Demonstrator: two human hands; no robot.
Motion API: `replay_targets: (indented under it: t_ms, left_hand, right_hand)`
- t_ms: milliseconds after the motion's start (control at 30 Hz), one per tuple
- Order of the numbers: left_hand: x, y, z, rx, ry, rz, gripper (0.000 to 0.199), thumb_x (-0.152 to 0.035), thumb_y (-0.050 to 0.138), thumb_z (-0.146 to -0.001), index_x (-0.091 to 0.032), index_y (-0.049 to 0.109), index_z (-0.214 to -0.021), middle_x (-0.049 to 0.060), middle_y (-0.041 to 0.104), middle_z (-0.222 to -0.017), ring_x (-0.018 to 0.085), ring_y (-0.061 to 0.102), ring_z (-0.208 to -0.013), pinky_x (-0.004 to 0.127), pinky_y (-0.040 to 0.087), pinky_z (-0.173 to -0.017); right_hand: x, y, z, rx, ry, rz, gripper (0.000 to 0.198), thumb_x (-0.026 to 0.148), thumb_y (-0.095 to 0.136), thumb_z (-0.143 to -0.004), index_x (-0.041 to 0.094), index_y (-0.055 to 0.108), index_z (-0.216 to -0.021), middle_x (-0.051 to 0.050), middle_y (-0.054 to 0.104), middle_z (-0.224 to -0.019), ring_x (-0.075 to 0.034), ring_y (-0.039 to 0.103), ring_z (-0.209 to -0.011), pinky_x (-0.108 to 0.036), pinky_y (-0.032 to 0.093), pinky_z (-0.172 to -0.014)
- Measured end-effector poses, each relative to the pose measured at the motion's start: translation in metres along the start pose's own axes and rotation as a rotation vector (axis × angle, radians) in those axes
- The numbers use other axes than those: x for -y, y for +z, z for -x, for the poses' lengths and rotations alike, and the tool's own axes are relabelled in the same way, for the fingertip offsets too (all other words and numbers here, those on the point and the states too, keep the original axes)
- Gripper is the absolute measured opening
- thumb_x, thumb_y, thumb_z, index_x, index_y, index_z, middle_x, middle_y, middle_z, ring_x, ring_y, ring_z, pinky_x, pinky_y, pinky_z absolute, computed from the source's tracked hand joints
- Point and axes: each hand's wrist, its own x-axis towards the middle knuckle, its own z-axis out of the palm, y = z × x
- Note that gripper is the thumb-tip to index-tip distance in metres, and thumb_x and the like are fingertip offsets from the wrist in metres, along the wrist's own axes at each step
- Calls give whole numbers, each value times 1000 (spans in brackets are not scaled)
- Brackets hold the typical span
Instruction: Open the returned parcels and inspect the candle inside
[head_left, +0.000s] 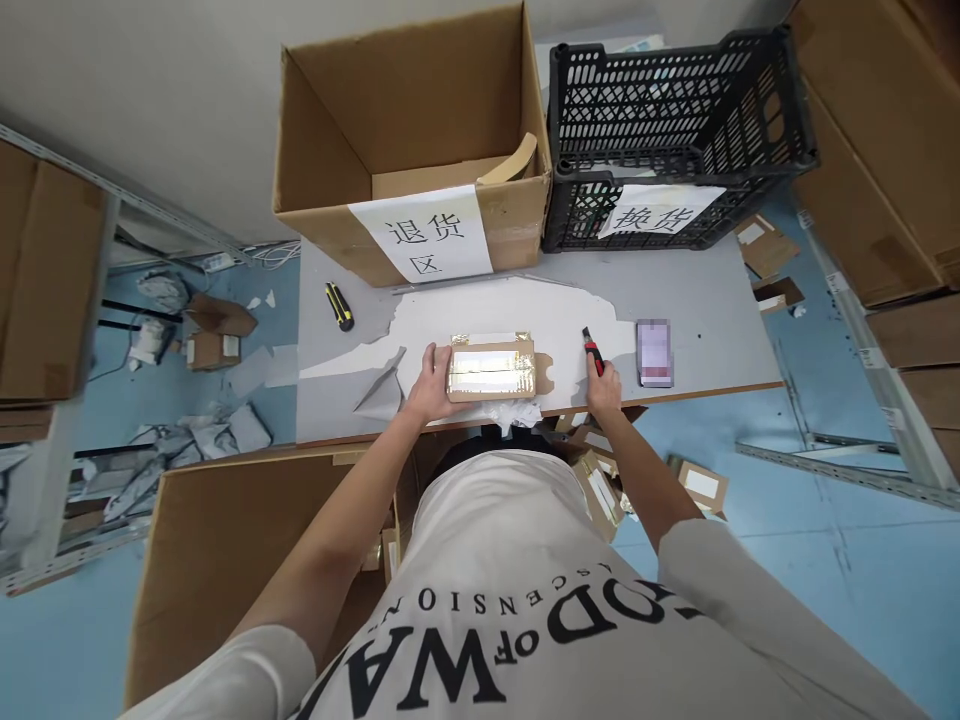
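A small cardboard box (491,368) wrapped in shiny clear tape lies near the front edge of the worktable. My left hand (431,388) grips its left end, thumb and fingers around the corner. To the right of the box, my right hand (604,388) is closed around a red and black utility knife (593,352), whose tip points away from me, apart from the box. A phone (655,353) with a lit screen lies right of that hand. Farther back on the left rests a yellow and black utility knife (340,307).
At the table's back stand a large open cardboard box (322,225) with a paper sign and a black plastic crate (559,205) with another sign. Torn white paper covers part of the worktable (712,300). A big open carton (240,560) stands below on the left. Shelving flanks both sides.
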Motion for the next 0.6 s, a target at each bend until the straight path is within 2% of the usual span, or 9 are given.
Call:
replay_targets:
  t_ms: [133, 200, 233, 333, 400, 500, 600]
  left_hand:
    - [-6, -3, -2, -7, -3, 37, 130, -52, 90, -37, -17, 27, -145, 23, 11, -152, 47, 21, -143, 57, 37, -109]
    - [-9, -5, -3, -5, 5, 41, 128, -50, 90, -38, -15, 27, -145, 23, 15, -149, 46, 19, -144, 57, 35, -111]
    - [-10, -5, -4, -4, 5, 47, 127, -49, 90, -38, -15, 28, -144, 22, 16, -149, 45, 19, -144, 57, 35, -111]
    - [-11, -8, -4, -6, 0, 74, 124, -47, 90, -38, -16, 30, -142, 21, 16, -147, 45, 21, -142, 56, 37, -110]
    - [-12, -8, -3, -4, 3, 78, 122, -46, 89, -38, -16, 30, -141, 20, 17, -146, 45, 23, -141, 56, 39, -108]
    - [-17, -5, 0, 22, 25, 78, 118, -42, 88, -40, -16, 31, -140, 19, 22, -142, 43, 28, -138, 55, 42, -107]
    - [-29, 7, 8, 69, 57, 68, 116, -41, 86, -43, -18, 29, -141, 17, 26, -139, 40, 31, -136, 53, 43, -107]
  right_hand:
    - [6, 0, 13, -91, -41, 43, 58, 17, 37, -88, 19, 38, -147, -24, 40, -141, -37, 38, -127, -61, 35, -97]
    - [18, -3, 32, -77, -127, 49, 55, 24, 38, -92, 17, 38, -146, -22, 39, -144, -37, 34, -132, -60, 33, -101]
    - [26, -3, 43, -36, -226, 40, 53, 27, 39, -92, 17, 40, -144, -22, 41, -144, -36, 35, -132, -58, 33, -102]
    - [57, 4, 74, 170, -683, 25, 49, 27, 49, -90, 20, 48, -139, -17, 45, -144, -33, 40, -130, -50, 33, -105]
    - [75, 14, 85, 249, -853, 63, 51, 18, 51, -88, 22, 48, -139, -15, 44, -146, -31, 42, -129, -48, 33, -105]
    - [86, 30, 91, 253, -817, 120, 47, 10, 45, -90, 19, 50, -137, -16, 51, -141, -30, 44, -127, -46, 33, -103]
    - [73, 37, 106, 232, -727, 94, 40, 12, 43, -93, 18, 55, -131, -16, 56, -135, -28, 44, -127, -45, 32, -104]
